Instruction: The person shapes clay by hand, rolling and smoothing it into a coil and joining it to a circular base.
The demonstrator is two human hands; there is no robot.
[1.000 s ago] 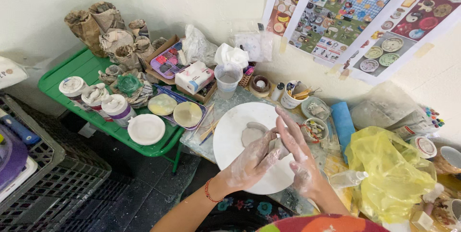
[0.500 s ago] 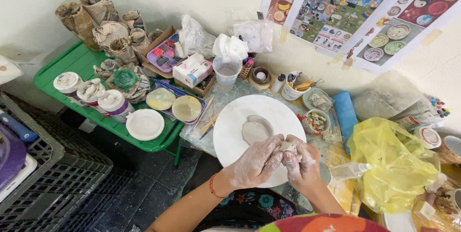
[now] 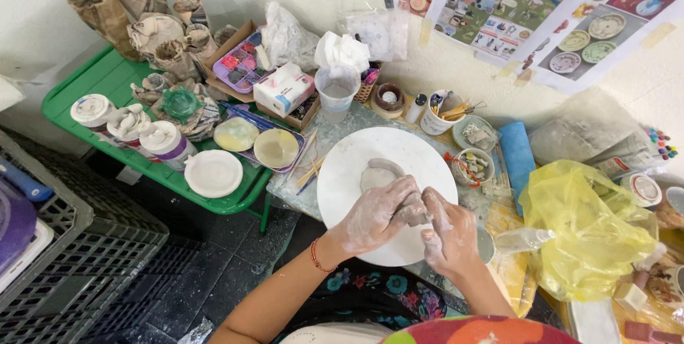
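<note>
Both hands are coated in pale clay and meet over a round white board on the worktable. My left hand and my right hand press together around a small grey lump of clay between the fingers. A flat grey clay piece with a curved raised rim lies on the board just beyond the hands. A red bracelet circles my left wrist.
A green tray table at left holds lidded tubs, plates and paper-wrapped bundles. A clear water cup, tool cup, blue roll and yellow plastic bag ring the board. Black crates stand lower left.
My hands were apart and open over the board a second ago. They have come together and now squeeze a lump of clay between them.
</note>
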